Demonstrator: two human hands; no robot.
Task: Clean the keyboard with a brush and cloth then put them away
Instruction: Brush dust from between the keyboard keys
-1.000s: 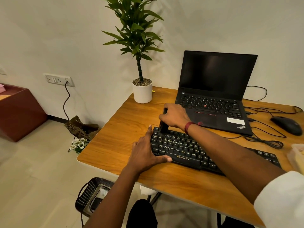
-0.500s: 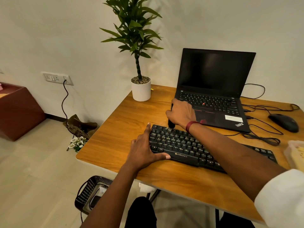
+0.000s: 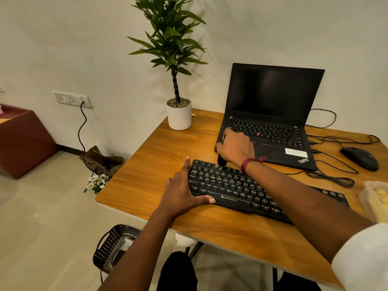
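Our right hand [image 3: 235,147] grips the brush [image 3: 222,161], bristles seemingly on the top row of the keyboard [image 3: 226,185] near the desk [image 3: 157,164] front edge. Left hand [image 3: 180,190] fingers flat, bracing. Hard strokes could flick dust into the laptop [image 3: 273,101].

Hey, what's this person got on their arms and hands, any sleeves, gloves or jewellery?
No gloves. The right hand wears a dark red band with a short loose tail at the wrist, and a white sleeve covers that arm's upper part. The left hand and forearm are bare: no watch or ring shows.
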